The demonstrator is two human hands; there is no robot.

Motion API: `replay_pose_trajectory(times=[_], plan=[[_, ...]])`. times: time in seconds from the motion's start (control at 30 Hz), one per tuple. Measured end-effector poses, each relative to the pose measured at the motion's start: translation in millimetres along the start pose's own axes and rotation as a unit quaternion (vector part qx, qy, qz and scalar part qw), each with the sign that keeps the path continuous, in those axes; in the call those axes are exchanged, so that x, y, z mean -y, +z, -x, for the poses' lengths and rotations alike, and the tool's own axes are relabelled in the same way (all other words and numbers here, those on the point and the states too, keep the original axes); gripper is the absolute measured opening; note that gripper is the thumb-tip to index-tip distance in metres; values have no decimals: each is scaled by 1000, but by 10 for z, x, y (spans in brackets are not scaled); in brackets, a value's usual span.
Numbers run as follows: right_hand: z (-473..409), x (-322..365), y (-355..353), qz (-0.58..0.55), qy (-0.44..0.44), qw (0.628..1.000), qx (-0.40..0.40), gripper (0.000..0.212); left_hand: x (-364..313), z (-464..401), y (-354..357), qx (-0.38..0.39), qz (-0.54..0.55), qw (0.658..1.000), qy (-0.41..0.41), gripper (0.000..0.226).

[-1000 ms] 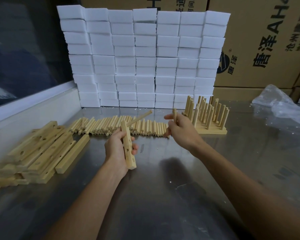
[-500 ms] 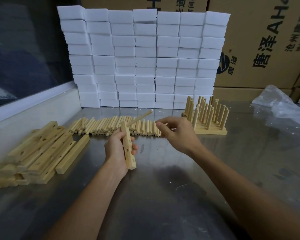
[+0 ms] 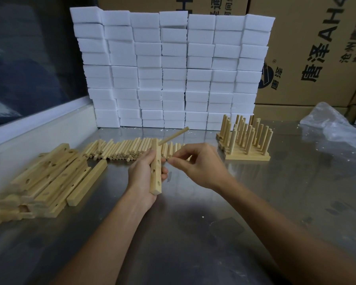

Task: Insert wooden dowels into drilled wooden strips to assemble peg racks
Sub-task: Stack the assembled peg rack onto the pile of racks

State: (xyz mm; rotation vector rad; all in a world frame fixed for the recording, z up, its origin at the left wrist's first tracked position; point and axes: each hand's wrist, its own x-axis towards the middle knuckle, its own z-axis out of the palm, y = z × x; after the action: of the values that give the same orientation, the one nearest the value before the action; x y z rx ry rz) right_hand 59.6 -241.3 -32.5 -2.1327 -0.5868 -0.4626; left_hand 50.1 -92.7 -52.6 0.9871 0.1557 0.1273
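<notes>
A steel worktop (image 3: pixel 193 233) fills the scene. At its far edge stands a wall of white foam blocks (image 3: pixel 173 68), with cardboard boxes (image 3: pixel 317 48) behind and crumpled plastic (image 3: pixel 333 124) at far right. At the left lies a heap of drilled strips (image 3: pixel 49 177); beyond the hands runs a row of loose dowels (image 3: pixel 119 150); right of that stand finished racks (image 3: pixel 246 138), pegs upright.

The left hand (image 3: pixel 142 175) has its grip clenched around one strip (image 3: pixel 156 171), held on end near the middle of the worktop. One dowel (image 3: pixel 174 135) is already seated in its top hole and slants up to the right; two open holes show lower down.

A second ago the right hand (image 3: pixel 197 163) was over by the racks holding a peg upright; it has now come across to the strip, fingertips (image 3: pixel 172 160) pinched together right at the strip's edge. Whether they grasp a dowel I cannot tell, as none shows clearly. Likely the second peg is about to go in, so this rack seems roughly a third done.
</notes>
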Motion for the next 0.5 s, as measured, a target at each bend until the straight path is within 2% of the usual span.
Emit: replay_pose_trajectory(times=[0.2,0.5], plan=[[40,108,60,9,-52,998,33,8,-38,66,45,43,20,998,-39,21],[29,169,-4,107,-92,989,54,13,-30,71,46,46,-24,999,-5,16]])
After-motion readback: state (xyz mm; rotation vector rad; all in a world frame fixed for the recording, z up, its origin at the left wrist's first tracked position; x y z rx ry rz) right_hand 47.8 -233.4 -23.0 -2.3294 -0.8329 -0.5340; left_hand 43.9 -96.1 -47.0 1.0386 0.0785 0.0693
